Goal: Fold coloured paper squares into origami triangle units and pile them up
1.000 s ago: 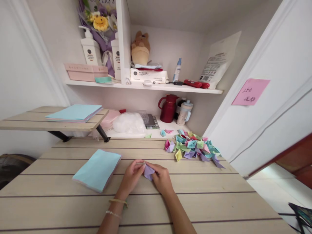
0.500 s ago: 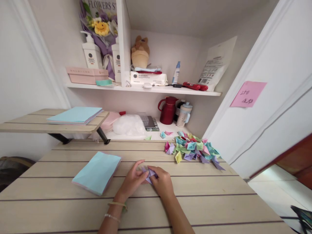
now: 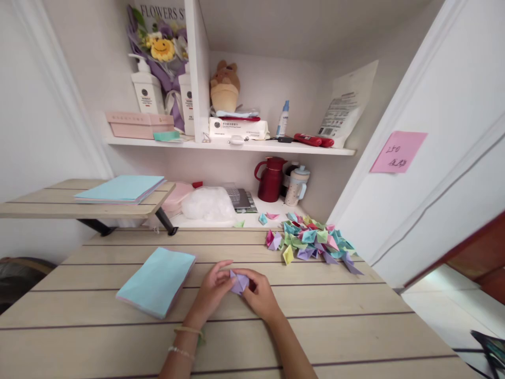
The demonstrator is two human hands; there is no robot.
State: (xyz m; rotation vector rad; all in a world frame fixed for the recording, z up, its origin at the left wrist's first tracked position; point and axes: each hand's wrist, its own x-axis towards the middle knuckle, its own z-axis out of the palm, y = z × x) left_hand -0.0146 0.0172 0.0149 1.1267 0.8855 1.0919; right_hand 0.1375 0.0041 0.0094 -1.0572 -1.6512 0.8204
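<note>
A small piece of folded purple paper [image 3: 239, 283] is held between both hands above the slatted wooden table. My left hand [image 3: 216, 286] pinches its left side, thumb against the paper and the index finger raised. On the other side my right hand [image 3: 258, 295] is closed on the paper's right edge, with the thumb below and the fingers curled over the top. To the left of my hands lies a stack of light blue paper sheets [image 3: 158, 281]. A heap of folded paper boats [image 3: 311, 237] in many colours sits at the back right.
A raised wooden stand [image 3: 35, 202] at the left carries another blue paper stack [image 3: 120, 188]. Behind the table are a clear plastic bag [image 3: 208, 204], a red jug [image 3: 270, 179] and a speckled cup [image 3: 296, 185]. A pink note [image 3: 399, 152] sticks to the wall at the right.
The purple paper has been turned between my fingers, so a flatter, wider face now shows. My right thumb has shifted down off its front. The view has moved slightly.
</note>
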